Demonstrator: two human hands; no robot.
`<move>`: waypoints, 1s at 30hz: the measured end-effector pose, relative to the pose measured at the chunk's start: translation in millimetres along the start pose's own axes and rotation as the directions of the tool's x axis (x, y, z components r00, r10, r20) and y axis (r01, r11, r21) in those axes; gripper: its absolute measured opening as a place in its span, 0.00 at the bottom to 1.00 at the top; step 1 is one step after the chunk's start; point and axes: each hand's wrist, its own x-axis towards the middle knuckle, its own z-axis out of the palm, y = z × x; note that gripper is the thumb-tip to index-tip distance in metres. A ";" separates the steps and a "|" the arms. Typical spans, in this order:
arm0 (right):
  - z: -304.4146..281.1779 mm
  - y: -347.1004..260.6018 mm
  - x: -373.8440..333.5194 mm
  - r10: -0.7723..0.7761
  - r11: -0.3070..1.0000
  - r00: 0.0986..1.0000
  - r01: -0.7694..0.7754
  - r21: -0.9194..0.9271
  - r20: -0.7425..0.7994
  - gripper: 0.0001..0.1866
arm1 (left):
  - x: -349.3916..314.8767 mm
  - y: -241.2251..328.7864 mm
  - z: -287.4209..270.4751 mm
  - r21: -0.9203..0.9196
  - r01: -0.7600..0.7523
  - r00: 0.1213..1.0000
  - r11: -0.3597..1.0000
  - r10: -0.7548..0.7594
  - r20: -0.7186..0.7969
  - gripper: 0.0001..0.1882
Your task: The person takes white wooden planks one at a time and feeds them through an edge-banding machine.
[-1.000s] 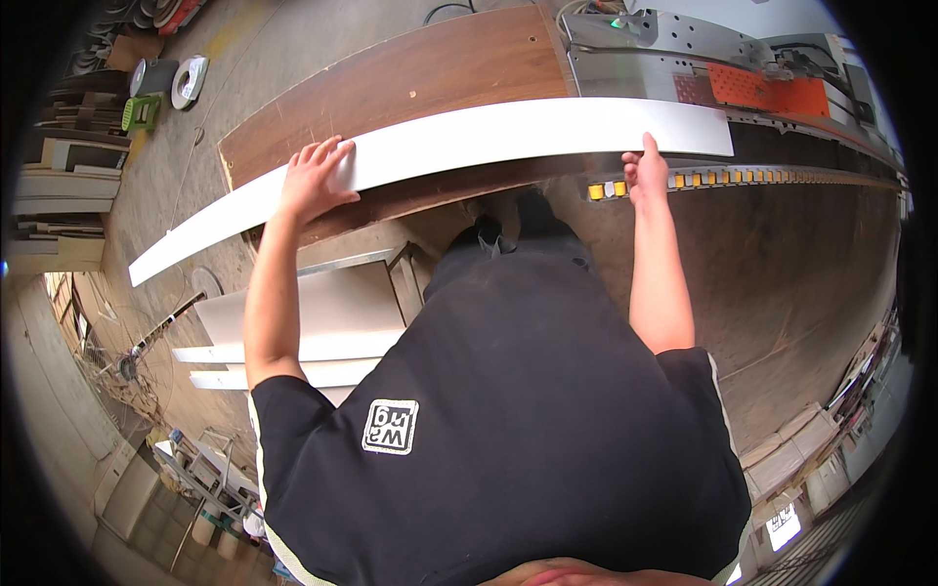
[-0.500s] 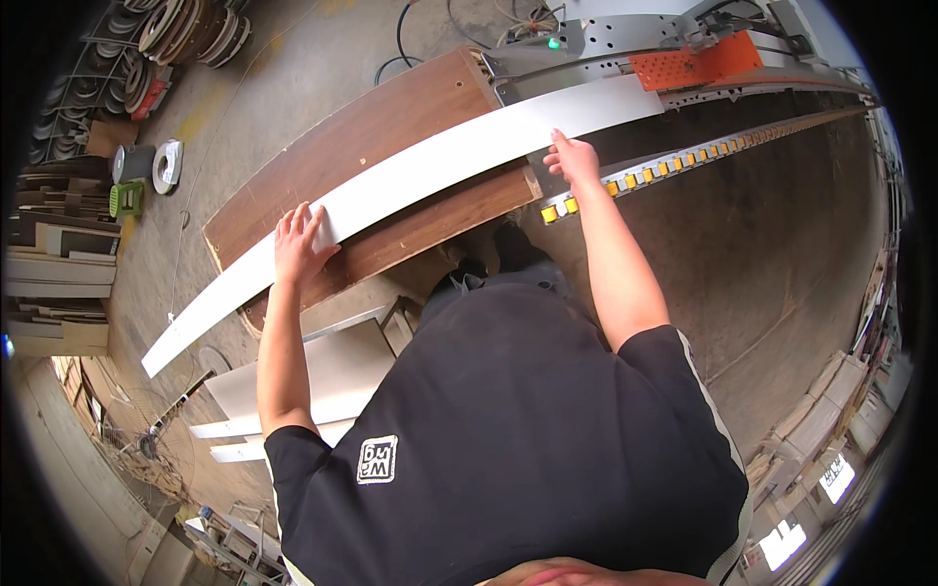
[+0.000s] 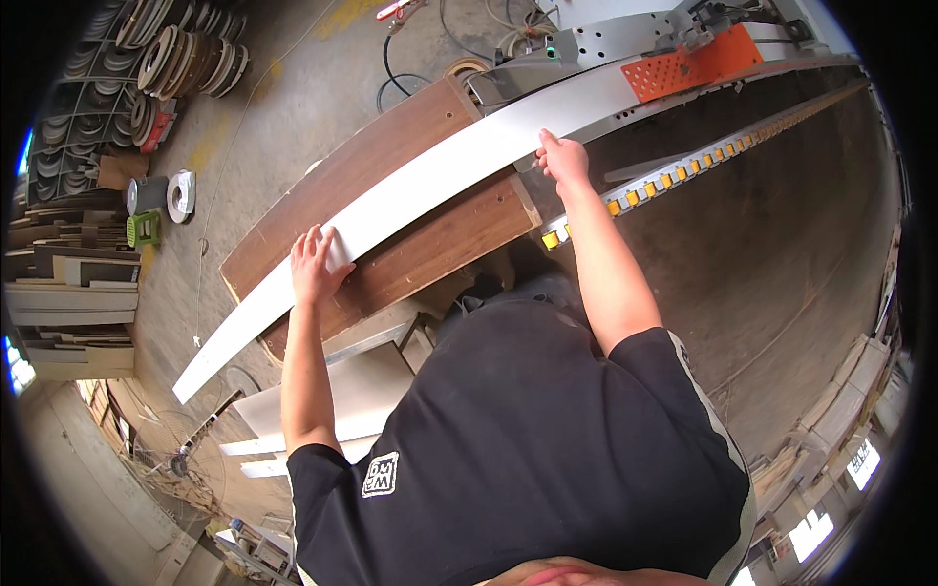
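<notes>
Diagonally across a brown wooden table [image 3: 445, 234] lies a long white board [image 3: 430, 186], both bare hands at its near edge.
The left hand [image 3: 315, 269] rests on the board left of its middle, fingers spread and thumb apart, not closed around it. The right hand [image 3: 565, 161] is farther right along that edge, fingers curled and thumb raised against the white surface; whether it clasps the edge from below, I cannot tell. The board's left end juts past the table, while its right part reaches a perforated orange plate [image 3: 689, 66] on a metal machine [image 3: 523, 76]. On the near side, a rail with yellow rollers [image 3: 666, 182] stretches away right. Pale panels [image 3: 337, 386] sit near left, beside the left forearm.
</notes>
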 end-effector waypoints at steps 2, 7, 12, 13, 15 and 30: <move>-1.9 -2.3 2.2 -0.008 1.000 1.000 0.009 0.018 -0.018 0.23 | 10.1 6.7 -4.3 -0.029 0.001 1.000 1.000 -0.001 -0.013 0.46; -19.0 -10.4 16.6 -0.028 0.999 0.998 0.029 0.027 -0.051 0.24 | 39.7 29.4 -11.6 -0.042 -0.019 0.999 0.999 0.017 -0.039 0.45; -43.9 -14.1 39.1 -0.041 0.998 0.998 0.042 0.041 -0.045 0.23 | 57.9 58.0 -18.3 -0.051 -0.037 0.998 0.998 0.035 -0.045 0.45; -49.8 -13.4 45.9 -0.047 0.997 0.998 0.050 0.056 -0.043 0.23 | 62.0 62.3 -17.6 -0.049 -0.050 0.998 0.998 0.047 -0.046 0.45; -62.5 -14.2 56.2 -0.056 0.996 0.997 0.059 0.066 -0.048 0.23 | 69.7 76.6 -18.1 -0.042 -0.049 0.998 0.998 0.047 -0.038 0.45; -132.3 -29.3 112.9 -0.118 0.991 0.944 0.094 -0.091 -0.308 0.26 | 136.1 187.0 4.8 -0.045 -0.062 0.996 0.997 0.059 -0.067 0.43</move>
